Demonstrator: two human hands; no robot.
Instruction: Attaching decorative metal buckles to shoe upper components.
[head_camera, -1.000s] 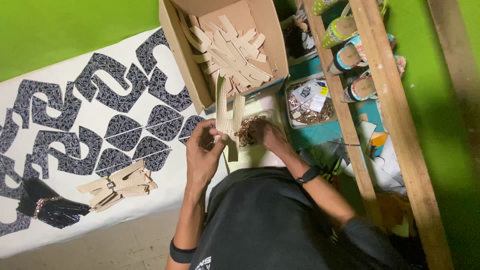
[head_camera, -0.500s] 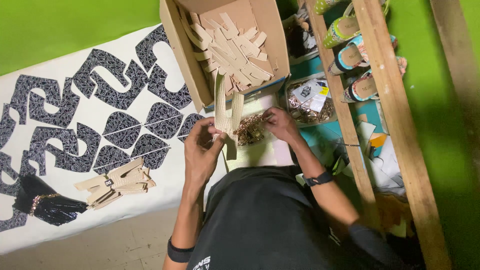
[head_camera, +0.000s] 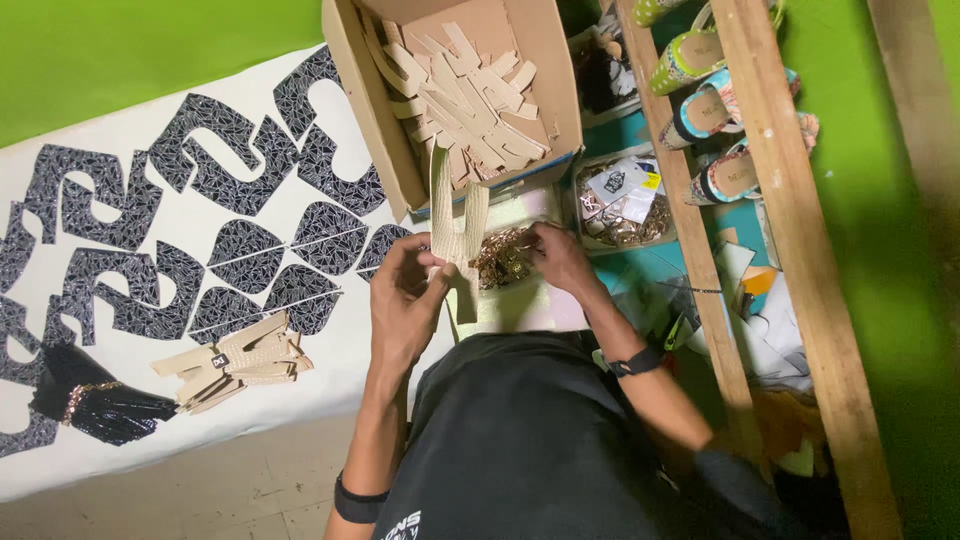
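Since half a second ago the right hand (head_camera: 560, 258) has slid a little further into the pile of gold buckles (head_camera: 503, 258), while the beige strap (head_camera: 455, 225) stays pinched upright.

Far left of the grip, a black tasselled piece (head_camera: 95, 405) lies on the white table (head_camera: 120, 455), and nearer to the grip a small stack of beige straps (head_camera: 240, 360) sits below the black patterned cut-outs (head_camera: 220, 170). The left hand (head_camera: 405, 295) is closed on the lower end of the forked beige strap, fingers curled around it. Just above the grip stands an open cardboard box (head_camera: 375, 125) full of more beige pieces. Right of the grip, the right hand's fingers rest among the buckles; whether they have hold of one cannot be told. Farther right a clear tray of fittings (head_camera: 625, 205) sits beside a wooden rail (head_camera: 790, 240) with sandals (head_camera: 715, 110).
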